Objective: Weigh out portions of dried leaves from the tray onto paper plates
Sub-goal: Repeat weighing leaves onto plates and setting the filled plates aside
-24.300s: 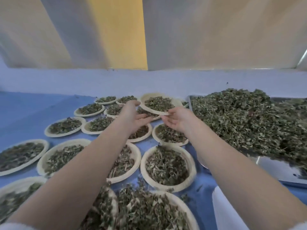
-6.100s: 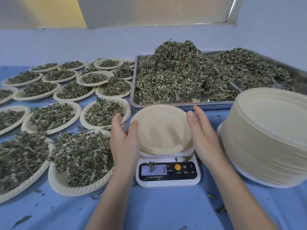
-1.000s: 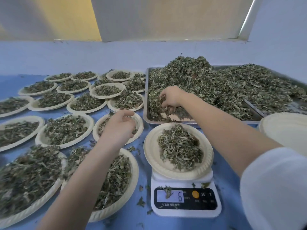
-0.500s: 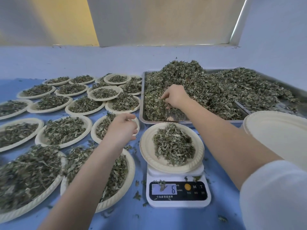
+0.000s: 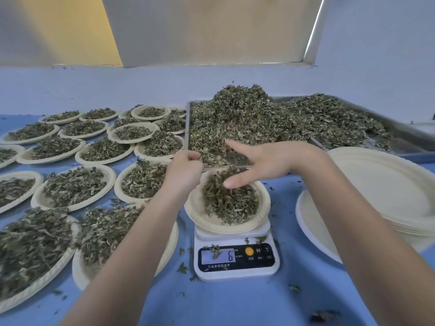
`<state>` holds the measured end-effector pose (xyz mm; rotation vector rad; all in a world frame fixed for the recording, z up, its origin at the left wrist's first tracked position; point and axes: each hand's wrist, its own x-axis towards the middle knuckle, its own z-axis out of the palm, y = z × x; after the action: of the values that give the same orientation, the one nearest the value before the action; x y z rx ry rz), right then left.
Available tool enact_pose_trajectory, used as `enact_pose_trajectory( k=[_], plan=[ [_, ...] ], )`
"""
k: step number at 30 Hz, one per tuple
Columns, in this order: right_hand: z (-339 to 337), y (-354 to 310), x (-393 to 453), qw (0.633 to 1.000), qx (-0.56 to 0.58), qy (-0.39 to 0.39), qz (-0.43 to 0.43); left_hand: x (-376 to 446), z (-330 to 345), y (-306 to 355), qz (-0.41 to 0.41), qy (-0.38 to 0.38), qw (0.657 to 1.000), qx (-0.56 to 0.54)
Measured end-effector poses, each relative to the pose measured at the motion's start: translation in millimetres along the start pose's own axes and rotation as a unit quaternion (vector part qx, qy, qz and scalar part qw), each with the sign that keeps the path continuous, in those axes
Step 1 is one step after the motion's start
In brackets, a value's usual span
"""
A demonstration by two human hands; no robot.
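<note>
From the head camera, the paper plate (image 5: 200, 215) being filled sits on the small white scale (image 5: 236, 260), straight ahead of the person and close in on the blue tabletop (image 5: 235, 302). Both hands hang right above that plate. The right hand (image 5: 266, 161) is spread, fingers straight and apart, palm turned down over the far half of the plate, with loose dried leaves (image 5: 229, 201) piled below it; it grips nothing that I can see. The left hand (image 5: 186, 169) is at the plate's left rim with its fingers curled toward the thumb, but whether it pinches a few leaves I cannot tell.

The metal tray (image 5: 400, 130) heaped with leaves lies just behind the scale, its long side running left to right, near edge touching or nearly touching the plate's far rim. The right hand is nearer the heap, so I'd judge any top-up comes from that side, a short reach forward.

The display shows a 6, partly covered by a stray leaf. Filled plates (image 5: 70, 187) crowd the left, and a stack of empty plates (image 5: 381, 182) waits on the right.
</note>
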<state>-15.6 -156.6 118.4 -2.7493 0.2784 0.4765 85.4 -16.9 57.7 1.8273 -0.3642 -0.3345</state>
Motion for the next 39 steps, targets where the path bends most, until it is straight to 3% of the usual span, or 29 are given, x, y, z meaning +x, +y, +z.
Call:
enact_pose_trajectory(
  k=[4, 7, 9, 16, 18, 30, 33, 34, 36, 39],
  plan=[
    [15.6, 5.8, -7.4, 0.982, 0.078, 0.164, -0.052, -0.8, 0.5, -5.9, 0.019, 0.015, 1.0, 0.02],
    [42.6, 12.9, -6.5, 0.927, 0.157, 0.33, -0.087, -2.5, -4.2, -11.5, 0.025, 0.028, 0.999, 0.023],
    [63.5, 17.7, -2.7, 0.885, 0.241, 0.393, -0.071, -3.7, -9.1, -14.9, 0.026, 0.045, 0.999, 0.017],
    [114.0, 31.5, 15.0, 0.794, 0.457, 0.401, 0.004, -8.2, -10.6, -30.6, 0.06, 0.089, 0.994, 0.022],
    [118.3, 32.1, 17.3, 0.785, 0.483, 0.388, 0.004, -8.7, -8.1, -35.8, 0.064, 0.092, 0.993, 0.024],
    [127.1, 33.0, 11.5, 0.791, 0.498, 0.354, 0.005, -23.5, 0.5, -56.0, 0.033, 0.085, 0.992, -0.092],
    [123.9, 30.3, 12.6, 0.791, 0.482, 0.376, -0.004, -26.0, 2.1, -58.5, 0.026, 0.081, 0.992, -0.098],
    [118.6, 29.2, 13.9, 0.802, 0.447, 0.395, -0.008, -26.4, 1.9, -59.4, 0.025, 0.081, 0.992, -0.098],
    [101.9, 27.5, 18.6, 0.859, 0.28, 0.428, -0.013, -27.0, 1.3, -60.8, 0.028, 0.081, 0.992, -0.095],
    [75.8, 16.8, 32.0, 0.929, 0.036, 0.368, 0.025, -28.5, 0.6, -61.7, 0.034, 0.08, 0.991, -0.099]
  ],
)
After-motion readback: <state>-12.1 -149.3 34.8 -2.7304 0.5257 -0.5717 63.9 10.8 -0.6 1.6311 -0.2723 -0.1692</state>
